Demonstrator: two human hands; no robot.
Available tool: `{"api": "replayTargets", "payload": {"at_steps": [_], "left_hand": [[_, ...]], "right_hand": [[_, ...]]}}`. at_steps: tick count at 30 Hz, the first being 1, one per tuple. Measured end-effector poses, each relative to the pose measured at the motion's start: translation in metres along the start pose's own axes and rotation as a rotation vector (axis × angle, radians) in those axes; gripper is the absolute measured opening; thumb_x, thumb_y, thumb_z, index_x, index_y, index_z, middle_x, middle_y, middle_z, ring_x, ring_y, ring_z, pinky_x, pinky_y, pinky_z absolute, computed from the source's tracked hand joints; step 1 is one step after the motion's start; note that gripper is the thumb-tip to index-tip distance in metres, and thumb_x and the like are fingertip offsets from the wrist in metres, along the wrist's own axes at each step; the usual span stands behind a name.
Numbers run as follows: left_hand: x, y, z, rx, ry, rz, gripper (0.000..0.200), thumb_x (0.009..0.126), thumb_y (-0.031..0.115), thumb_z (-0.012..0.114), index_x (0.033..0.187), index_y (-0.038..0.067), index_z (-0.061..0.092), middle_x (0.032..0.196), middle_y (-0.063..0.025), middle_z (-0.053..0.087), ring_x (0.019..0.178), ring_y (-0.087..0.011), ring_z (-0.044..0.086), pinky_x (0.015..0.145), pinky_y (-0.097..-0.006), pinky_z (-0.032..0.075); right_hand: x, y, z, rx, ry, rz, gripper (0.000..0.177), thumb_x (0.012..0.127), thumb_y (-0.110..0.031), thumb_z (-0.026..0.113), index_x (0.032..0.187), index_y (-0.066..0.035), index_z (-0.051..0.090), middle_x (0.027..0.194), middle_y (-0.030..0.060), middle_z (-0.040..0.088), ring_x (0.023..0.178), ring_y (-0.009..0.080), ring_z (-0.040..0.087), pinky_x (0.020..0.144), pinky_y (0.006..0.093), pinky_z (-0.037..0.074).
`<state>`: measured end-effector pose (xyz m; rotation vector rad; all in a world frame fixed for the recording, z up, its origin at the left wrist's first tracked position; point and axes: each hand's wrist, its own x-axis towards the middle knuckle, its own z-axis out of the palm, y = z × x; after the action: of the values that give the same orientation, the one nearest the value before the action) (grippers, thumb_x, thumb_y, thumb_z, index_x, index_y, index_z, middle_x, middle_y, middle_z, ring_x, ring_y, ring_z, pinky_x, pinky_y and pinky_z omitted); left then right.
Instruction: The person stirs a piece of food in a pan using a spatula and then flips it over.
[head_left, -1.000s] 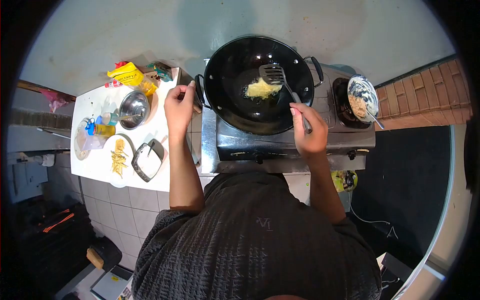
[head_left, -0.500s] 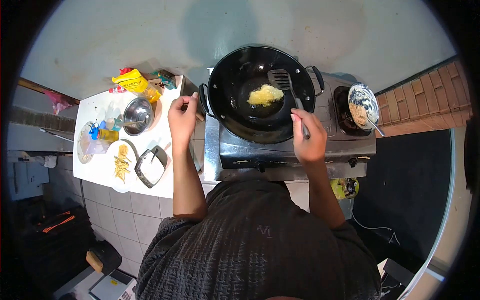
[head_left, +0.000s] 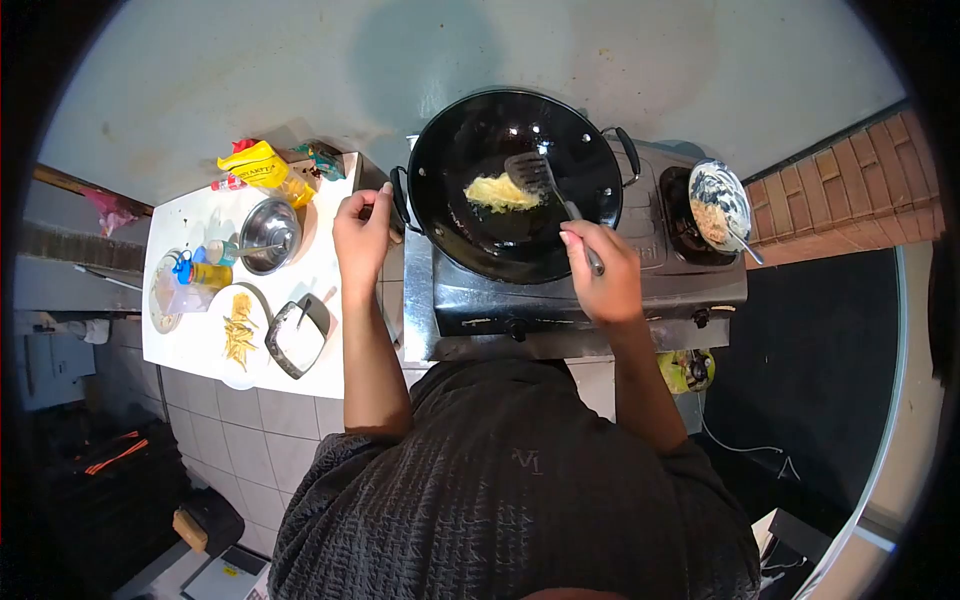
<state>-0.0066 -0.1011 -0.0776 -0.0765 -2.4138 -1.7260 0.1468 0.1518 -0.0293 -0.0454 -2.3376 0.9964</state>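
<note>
the piece of food (head_left: 492, 192) lies in the black wok (head_left: 470, 235), close to the middle and a little towards nine o'clock. it is one oblong lump, longer from side to side than from top to bottom, with a ragged, uneven edge. its colour is pale yellow, whiter and lumpier along the top and deeper yellow towards the lower edge, where it looks wet and a bit see-through. dark, shiny oil surrounds it on the wok's floor. the slotted head of the dark spatula (head_left: 529, 173) is at the food's two o'clock end, overlapping it in view; whether it presses on it i cannot tell. the spatula's handle slants out towards four o'clock, where the right hand (head_left: 606, 275) is closed round it, thumb laid along the grip. the left hand (head_left: 362, 232) is at the wok's nine o'clock handle (head_left: 400, 200), fingers curled in and thumb pointing up; whether it grips the handle or only rests beside it i cannot tell. from the wok, a bowl (head_left: 722, 180) of pale, lumpy mix sits at three o'clock, a steel bowl (head_left: 262, 220) between eight and nine, and a plate (head_left: 222, 310) of thin golden strips at eight.
</note>
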Motion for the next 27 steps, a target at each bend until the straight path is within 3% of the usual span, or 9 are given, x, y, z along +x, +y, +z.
{"api": "replayTargets", "payload": {"at_steps": [6,9,12,14,27], "left_hand": [[-0.003,0.009,-0.004,-0.042,-0.019,-0.083,0.029,0.089,0.023,0.067,0.078,-0.004,0.063,0.073,-0.0031,0.054,0.062,-0.0084,0.049,0.058,-0.0243,0.041],[0.0,-0.001,-0.003,0.048,0.008,-0.003,0.03,0.089,0.024,0.067,0.079,-0.004,0.063,0.074,-0.004,0.055,0.063,-0.0095,0.05,0.06,-0.0245,0.042],[-0.002,0.001,-0.005,0.032,-0.016,-0.051,0.031,0.089,0.025,0.067,0.079,-0.004,0.063,0.075,-0.005,0.056,0.065,-0.0107,0.051,0.062,-0.0247,0.043],[-0.001,-0.003,-0.003,0.027,-0.003,-0.026,0.031,0.088,0.025,0.067,0.079,-0.004,0.064,0.075,-0.0052,0.057,0.065,-0.0109,0.051,0.062,-0.0248,0.043],[-0.001,-0.003,-0.002,-0.009,-0.003,-0.04,0.03,0.088,0.024,0.068,0.079,-0.004,0.063,0.075,-0.0044,0.056,0.065,-0.0101,0.05,0.061,-0.0245,0.041]], "right_hand": [[-0.006,-0.01,-0.005,0.01,-0.006,0.07,0.01,0.086,-0.003,0.065,0.096,-0.001,0.066,0.086,0.0152,0.067,0.076,0.0295,0.065,0.069,0.0324,0.05],[-0.006,-0.004,-0.002,-0.037,-0.011,0.007,0.01,0.086,-0.003,0.065,0.096,-0.001,0.066,0.086,0.0146,0.067,0.076,0.0284,0.066,0.069,0.0325,0.05],[-0.006,-0.007,-0.001,-0.012,0.038,0.004,0.01,0.086,-0.003,0.066,0.095,-0.001,0.067,0.086,0.0146,0.067,0.077,0.0278,0.066,0.069,0.0323,0.05],[-0.004,-0.01,0.0,0.024,0.071,-0.002,0.01,0.086,-0.006,0.066,0.096,-0.002,0.066,0.081,0.0149,0.064,0.072,0.031,0.063,0.064,0.0356,0.049],[0.01,-0.004,0.016,0.054,0.014,-0.008,0.01,0.087,-0.008,0.065,0.096,-0.003,0.066,0.081,0.0152,0.064,0.072,0.0319,0.063,0.064,0.0352,0.049]]}}
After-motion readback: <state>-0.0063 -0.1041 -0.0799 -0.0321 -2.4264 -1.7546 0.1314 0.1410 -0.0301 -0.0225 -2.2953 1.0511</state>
